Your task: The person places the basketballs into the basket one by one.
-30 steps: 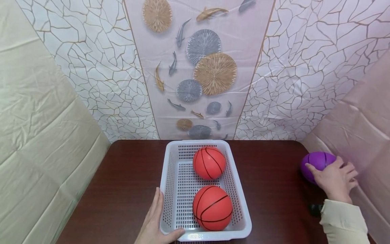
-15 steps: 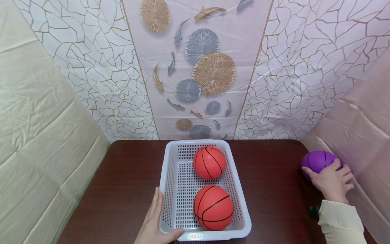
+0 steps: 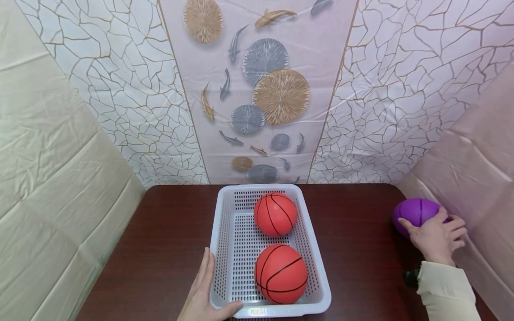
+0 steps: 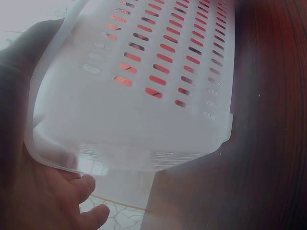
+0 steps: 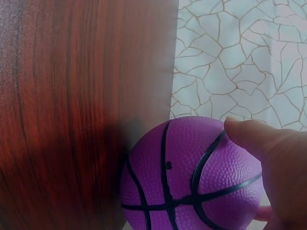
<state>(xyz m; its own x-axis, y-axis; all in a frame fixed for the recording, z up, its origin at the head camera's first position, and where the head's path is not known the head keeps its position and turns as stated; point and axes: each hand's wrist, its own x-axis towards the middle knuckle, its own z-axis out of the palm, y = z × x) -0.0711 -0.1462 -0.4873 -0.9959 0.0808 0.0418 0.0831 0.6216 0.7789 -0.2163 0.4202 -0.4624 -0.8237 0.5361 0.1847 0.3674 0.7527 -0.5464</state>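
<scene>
My right hand (image 3: 435, 238) grips a purple toy basketball (image 3: 413, 214) with black seams, at the table's far right. In the right wrist view its thumb presses the side of the purple ball (image 5: 192, 177); most of its other fingers are hidden. The left hand (image 3: 201, 292) rests against the near left corner of a white plastic basket (image 3: 220, 214), fingers straight along its outer left side and thumb on the front rim. In the left wrist view that hand (image 4: 57, 196) lies beside the basket wall (image 4: 120, 115). Two red basketballs (image 3: 275, 215) lie inside, along the basket's right side.
The dark brown wooden table (image 3: 353, 249) carries everything. Beige padded fabric (image 3: 474, 156) rises close behind the purple ball on the right. Another beige fabric wall (image 3: 60, 178) stands at left, and a patterned cloth (image 3: 361, 133) hangs at the back.
The purple ball has turned and shifted slightly left under my right hand, which has moved a little left too. The left hand and basket have stayed in place.
</scene>
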